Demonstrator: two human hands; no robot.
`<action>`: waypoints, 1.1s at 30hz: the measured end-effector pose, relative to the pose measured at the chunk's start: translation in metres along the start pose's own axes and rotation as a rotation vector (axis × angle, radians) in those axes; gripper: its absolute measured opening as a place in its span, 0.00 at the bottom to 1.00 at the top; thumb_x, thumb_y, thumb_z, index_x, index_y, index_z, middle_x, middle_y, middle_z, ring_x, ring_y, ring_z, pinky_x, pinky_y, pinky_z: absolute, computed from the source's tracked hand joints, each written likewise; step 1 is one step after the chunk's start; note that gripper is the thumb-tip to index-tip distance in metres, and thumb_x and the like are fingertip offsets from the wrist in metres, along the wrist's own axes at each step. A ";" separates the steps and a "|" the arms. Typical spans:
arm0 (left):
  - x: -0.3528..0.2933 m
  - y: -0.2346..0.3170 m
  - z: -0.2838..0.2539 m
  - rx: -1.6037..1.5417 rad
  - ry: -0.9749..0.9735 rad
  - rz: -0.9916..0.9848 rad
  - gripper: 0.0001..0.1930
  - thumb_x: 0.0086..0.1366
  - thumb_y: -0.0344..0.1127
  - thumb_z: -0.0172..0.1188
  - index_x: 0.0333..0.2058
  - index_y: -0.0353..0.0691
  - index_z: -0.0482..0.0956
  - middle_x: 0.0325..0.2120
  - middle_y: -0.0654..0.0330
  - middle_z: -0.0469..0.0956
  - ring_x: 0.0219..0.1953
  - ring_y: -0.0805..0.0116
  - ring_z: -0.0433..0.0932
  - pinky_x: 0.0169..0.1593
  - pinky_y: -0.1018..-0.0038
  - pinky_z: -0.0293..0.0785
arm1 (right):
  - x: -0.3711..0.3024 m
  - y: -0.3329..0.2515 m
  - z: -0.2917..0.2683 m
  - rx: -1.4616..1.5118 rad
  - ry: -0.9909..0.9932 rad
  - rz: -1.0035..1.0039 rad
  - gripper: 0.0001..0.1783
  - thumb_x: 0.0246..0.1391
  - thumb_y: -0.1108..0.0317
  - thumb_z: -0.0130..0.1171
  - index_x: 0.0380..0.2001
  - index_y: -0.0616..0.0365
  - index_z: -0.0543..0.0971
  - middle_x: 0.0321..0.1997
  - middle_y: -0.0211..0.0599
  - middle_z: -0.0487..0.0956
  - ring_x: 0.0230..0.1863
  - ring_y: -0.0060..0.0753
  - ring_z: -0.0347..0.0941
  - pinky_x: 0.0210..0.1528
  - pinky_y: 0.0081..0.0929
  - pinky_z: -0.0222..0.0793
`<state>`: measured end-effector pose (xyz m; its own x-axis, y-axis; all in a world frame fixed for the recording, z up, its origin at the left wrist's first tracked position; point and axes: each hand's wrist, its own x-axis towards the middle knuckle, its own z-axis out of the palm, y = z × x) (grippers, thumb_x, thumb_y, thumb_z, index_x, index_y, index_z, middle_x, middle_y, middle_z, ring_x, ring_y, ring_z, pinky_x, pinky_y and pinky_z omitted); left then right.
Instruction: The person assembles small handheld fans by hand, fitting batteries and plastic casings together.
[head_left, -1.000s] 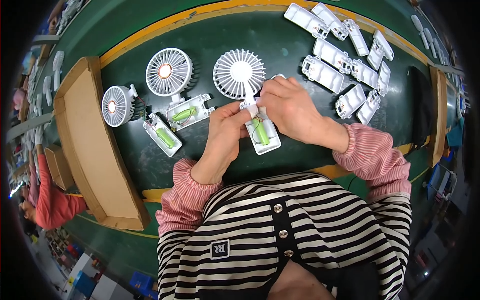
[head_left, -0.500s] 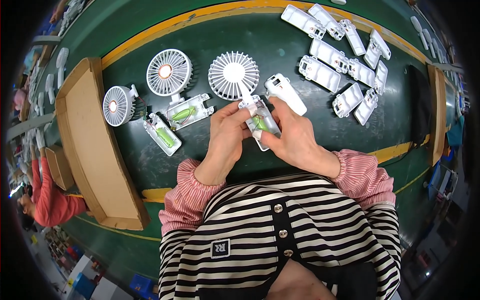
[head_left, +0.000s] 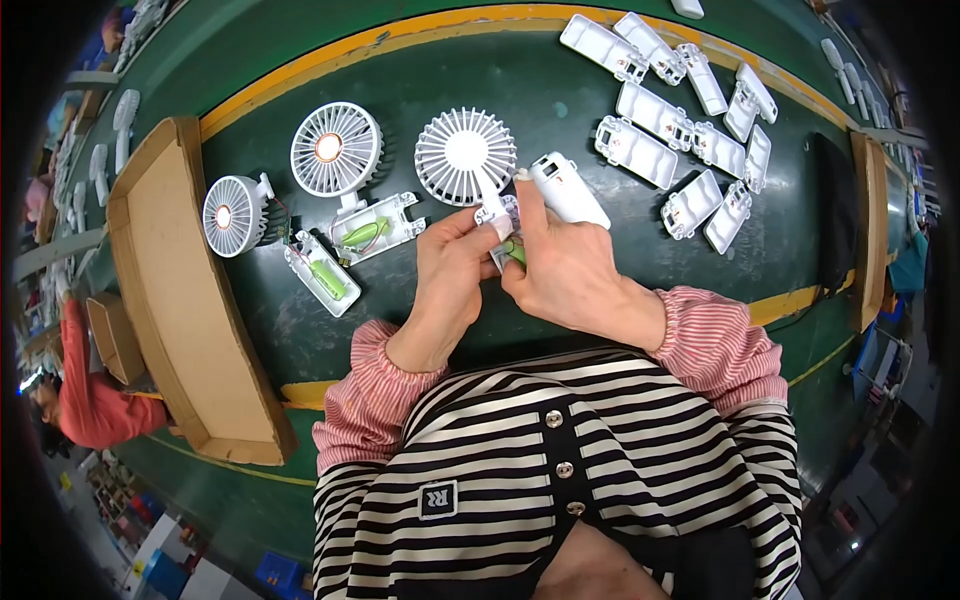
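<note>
A white handheld fan lies with its round cage away from me and its opened handle toward me. My left hand is closed round the left side of that handle near the neck, thumb on top. At the handle's right side is my right hand, its thumb by the green battery and its index finger stretched up beside the neck. The right hand hides much of the handle, and its other fingers are tucked out of sight. Just beyond it rests a closed-side-up white handle cover.
Two more fans, a larger one and a smaller one, lie left with opened handles and green batteries. Several white handle shells are spread at the far right. A cardboard tray borders the left side; a person in red is beyond.
My right hand has shifted up over the handle, and its index finger has straightened toward the neck. More of the battery is now covered. My left hand stays nearly in place.
</note>
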<state>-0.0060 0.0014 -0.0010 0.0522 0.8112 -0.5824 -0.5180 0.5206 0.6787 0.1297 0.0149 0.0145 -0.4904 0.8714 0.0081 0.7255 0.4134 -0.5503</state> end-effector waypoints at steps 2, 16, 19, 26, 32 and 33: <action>-0.001 0.002 0.001 -0.020 0.004 -0.022 0.10 0.56 0.26 0.51 0.37 0.30 0.74 0.30 0.58 0.76 0.29 0.72 0.76 0.31 0.76 0.75 | -0.001 0.000 -0.004 -0.011 0.006 -0.011 0.38 0.34 0.69 0.57 0.50 0.75 0.57 0.27 0.48 0.73 0.21 0.46 0.71 0.21 0.35 0.66; -0.009 0.002 0.000 -0.083 0.001 -0.083 0.13 0.60 0.28 0.47 0.42 0.30 0.70 0.37 0.52 0.76 0.38 0.65 0.77 0.41 0.68 0.75 | -0.024 0.029 -0.012 -0.371 0.190 -0.062 0.34 0.29 0.68 0.65 0.44 0.70 0.67 0.37 0.48 0.69 0.35 0.46 0.67 0.33 0.34 0.67; -0.009 0.002 0.000 -0.141 0.009 -0.074 0.12 0.57 0.26 0.49 0.40 0.29 0.72 0.33 0.56 0.76 0.34 0.67 0.77 0.38 0.70 0.76 | -0.021 0.034 -0.016 -0.347 0.218 -0.049 0.33 0.28 0.69 0.64 0.42 0.70 0.67 0.35 0.47 0.70 0.34 0.46 0.67 0.32 0.34 0.67; -0.008 0.001 -0.002 -0.150 -0.018 -0.084 0.15 0.59 0.35 0.47 0.42 0.31 0.70 0.36 0.56 0.75 0.37 0.66 0.76 0.40 0.68 0.74 | -0.021 0.004 -0.043 -0.066 0.213 0.005 0.31 0.28 0.69 0.62 0.42 0.69 0.67 0.28 0.46 0.68 0.25 0.46 0.68 0.24 0.34 0.66; -0.011 0.003 -0.002 -0.226 -0.043 -0.069 0.21 0.62 0.46 0.42 0.44 0.34 0.68 0.40 0.55 0.73 0.41 0.64 0.74 0.44 0.66 0.71 | -0.019 -0.016 -0.039 0.001 0.073 -0.092 0.28 0.28 0.71 0.60 0.39 0.69 0.68 0.26 0.45 0.69 0.24 0.46 0.69 0.25 0.34 0.67; -0.011 0.004 -0.002 -0.242 -0.042 -0.057 0.20 0.62 0.46 0.42 0.44 0.35 0.67 0.39 0.56 0.73 0.41 0.64 0.74 0.43 0.65 0.70 | -0.018 -0.016 -0.037 -0.015 0.056 -0.100 0.28 0.28 0.71 0.60 0.39 0.69 0.69 0.26 0.44 0.69 0.23 0.45 0.69 0.24 0.34 0.67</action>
<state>-0.0098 -0.0062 0.0072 0.1197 0.7955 -0.5940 -0.7022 0.4908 0.5158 0.1447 0.0024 0.0546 -0.5330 0.8390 0.1094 0.6817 0.5024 -0.5319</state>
